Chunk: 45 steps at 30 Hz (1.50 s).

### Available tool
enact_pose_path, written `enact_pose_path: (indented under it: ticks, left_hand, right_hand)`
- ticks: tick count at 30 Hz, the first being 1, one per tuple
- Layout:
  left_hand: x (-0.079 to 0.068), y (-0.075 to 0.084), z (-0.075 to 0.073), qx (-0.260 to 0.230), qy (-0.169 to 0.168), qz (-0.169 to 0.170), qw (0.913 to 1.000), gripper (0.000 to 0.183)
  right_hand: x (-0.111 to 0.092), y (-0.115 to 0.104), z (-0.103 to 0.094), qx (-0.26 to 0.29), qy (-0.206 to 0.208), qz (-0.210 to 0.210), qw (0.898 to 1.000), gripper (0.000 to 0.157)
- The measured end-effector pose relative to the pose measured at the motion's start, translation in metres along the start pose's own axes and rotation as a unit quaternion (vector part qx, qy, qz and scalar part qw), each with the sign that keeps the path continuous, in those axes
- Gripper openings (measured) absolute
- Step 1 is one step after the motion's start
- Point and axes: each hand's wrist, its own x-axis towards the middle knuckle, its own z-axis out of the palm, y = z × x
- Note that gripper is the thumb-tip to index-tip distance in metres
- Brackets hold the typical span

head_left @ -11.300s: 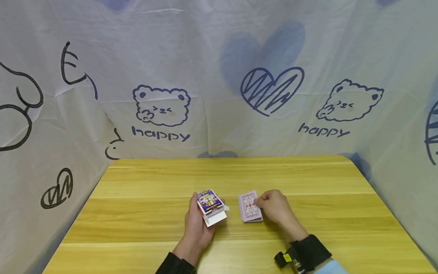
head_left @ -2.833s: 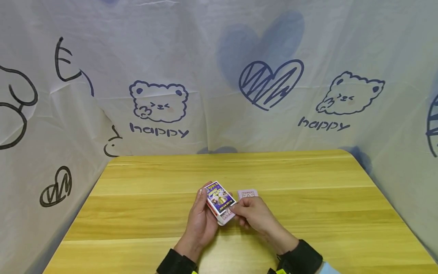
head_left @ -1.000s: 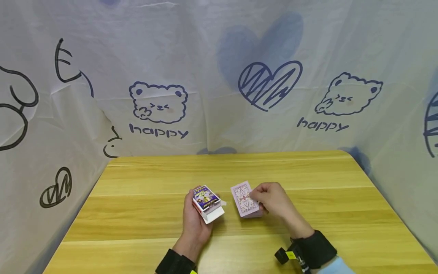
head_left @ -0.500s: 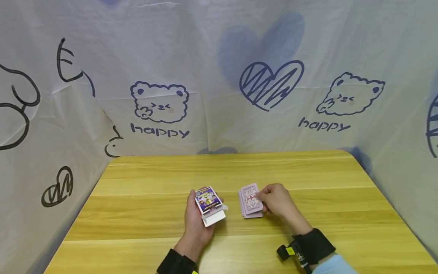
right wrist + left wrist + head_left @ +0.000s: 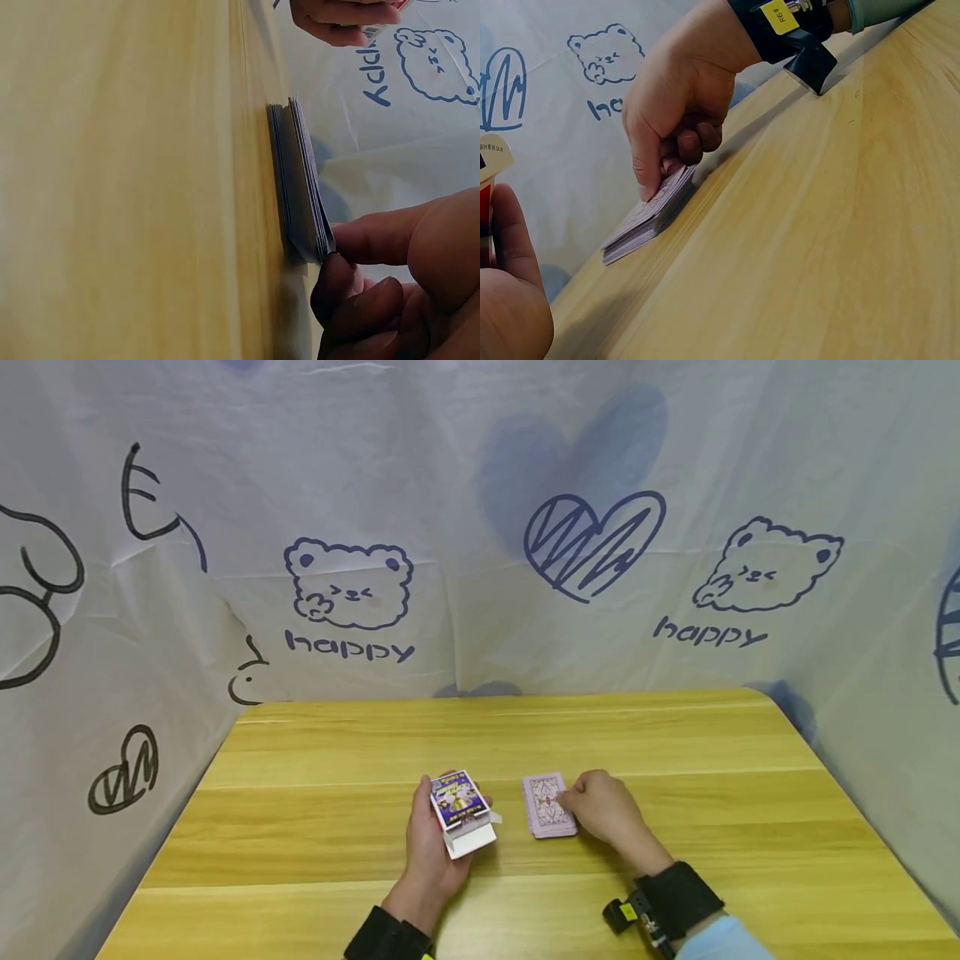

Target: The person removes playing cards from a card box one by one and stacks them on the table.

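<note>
Head, L hand (image 5: pixel 435 853): grasping the card box (image 5: pixel 458 798), palm under it, thumb along one side; purple printed face up.
Head, flap (image 5: pixel 472 841): white, folded out at the box's near end.
Head, R hand (image 5: pixel 606 808): fingertips pinching the R edge of the card stack (image 5: pixel 547 806).
Head, stack posn: on wood-grain table (image 5: pixel 322 827), just R of the box, not touching it; patterned backs up.
Head, bkgd: white sheet (image 5: pixel 480 610) w/ bears, hearts, "happy".
L wrist, box: only a bit in frame, against L hand.
L wrist, R hand: bent over stack, thumb + finger at its edge, other fingers curled; yellow tag (image 5: pixel 780 16) on wrist strap (image 5: pixel 754 26).
R wrist, stack: 2 layers, gap between; R thumb + finger pinch upper one.
R wrist, L hand: partly cut off at top, w/ sliver of box.
</note>
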Motion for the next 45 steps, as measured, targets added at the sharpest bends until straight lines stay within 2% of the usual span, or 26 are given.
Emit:
enact_pose_path:
  ticks: [3, 9, 13, 17, 22, 28, 33, 35, 38, 45]
  left_hand:
    - [0.0, 0.0, 0.001, -0.001, 0.001, 0.0, 1.0, 0.061]
    - [0.0, 0.001, 0.002, -0.006, -0.001, -0.002, 1.0, 0.063]
    - [0.002, 0.001, 0.001, 0.001, -0.003, -0.003, 1.0, 0.064]
    - [0.002, 0.0, -0.001, 0.018, 0.0, -0.003, 0.9998, 0.068]
    - [0.003, -0.003, -0.002, 0.034, -0.002, -0.002, 0.9994, 0.07]
    - [0.004, -0.005, -0.002, 0.035, -0.035, 0.0, 0.9988, 0.067]
    - [0.001, -0.005, -0.002, 0.023, -0.065, -0.001, 0.9976, 0.067]
    - [0.001, -0.004, -0.001, 0.015, -0.069, 0.002, 0.9975, 0.068]
    - [0.0, -0.003, 0.0, 0.011, -0.069, 0.003, 0.9976, 0.067]
    - [-0.002, -0.003, 0.003, 0.019, -0.091, 0.002, 0.9957, 0.064]
  right_hand:
    - [0.0, -0.001, 0.0, -0.012, -0.001, -0.004, 1.0, 0.029]
    - [0.002, -0.001, 0.0, -0.011, 0.01, -0.01, 1.0, 0.021]
    - [0.002, -0.005, 0.0, 0.022, 0.029, -0.016, 0.999, 0.022]
    - [-0.006, -0.019, -0.002, 0.093, 0.03, -0.043, 0.994, 0.021]
    - [-0.027, -0.043, -0.006, 0.179, -0.014, -0.084, 0.98, 0.02]
    - [-0.045, -0.062, -0.005, 0.223, -0.076, -0.128, 0.963, 0.014]
    - [-0.053, -0.066, 0.002, 0.24, -0.154, -0.151, 0.946, 0.017]
    - [-0.053, -0.065, 0.005, 0.239, -0.176, -0.147, 0.943, 0.018]
    - [-0.051, -0.062, 0.01, 0.248, -0.184, -0.127, 0.943, 0.02]
    - [-0.043, -0.056, 0.017, 0.307, -0.144, -0.07, 0.938, 0.025]
